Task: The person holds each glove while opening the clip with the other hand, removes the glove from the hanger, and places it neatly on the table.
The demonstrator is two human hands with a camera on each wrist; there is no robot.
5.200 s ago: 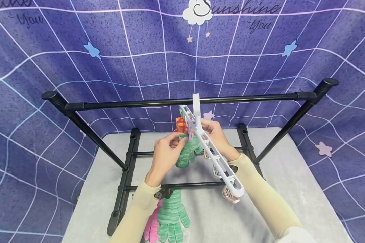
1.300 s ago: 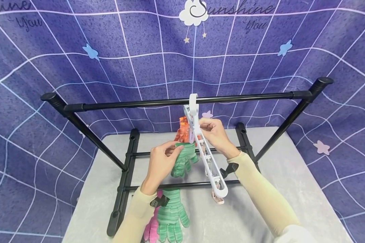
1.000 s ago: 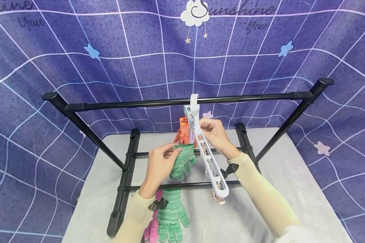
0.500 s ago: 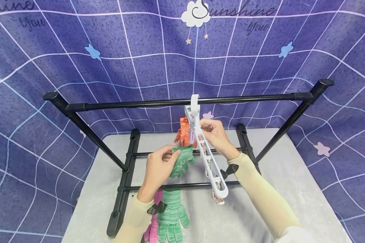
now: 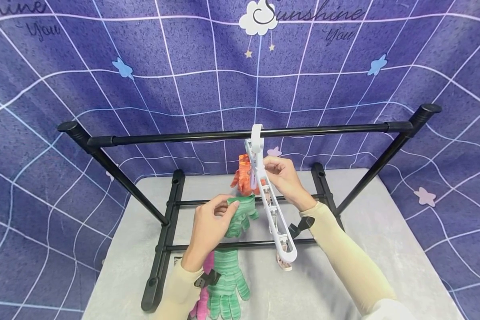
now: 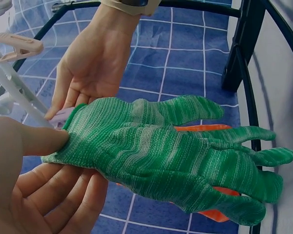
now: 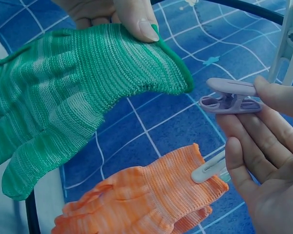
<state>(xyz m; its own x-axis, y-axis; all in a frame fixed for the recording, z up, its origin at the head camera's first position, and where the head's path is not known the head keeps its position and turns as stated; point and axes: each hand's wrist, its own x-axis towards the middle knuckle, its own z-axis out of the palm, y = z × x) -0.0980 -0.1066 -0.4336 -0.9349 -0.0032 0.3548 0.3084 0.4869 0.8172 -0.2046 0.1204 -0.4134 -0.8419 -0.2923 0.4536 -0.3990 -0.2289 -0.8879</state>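
My left hand (image 5: 211, 224) pinches the cuff of a green striped knit glove (image 5: 241, 216) between thumb and fingers, its glove fingers hanging away to the right. My right hand (image 5: 282, 178) pinches a purple clip (image 7: 229, 95) on the white clip hanger (image 5: 259, 169), thumb on top and fingers below. In the right wrist view the cuff's edge lies apart from the clip, which has nothing between its tips. An orange glove (image 7: 151, 190) hangs from a pale clip (image 7: 210, 168) farther back on the same hanger.
The hanger's hook (image 5: 257, 133) sits over the black rack's top bar (image 5: 184, 137). More clips, one of them pink (image 5: 284, 266), hang along its near half. Another green glove (image 5: 229, 284) and a pink glove (image 5: 202, 306) lie on the grey tabletop (image 5: 324, 284) in front.
The green glove and my left hand have come down and towards me, away from the purple clip. The hanger has turned, its near end swinging left. More of the orange glove shows.
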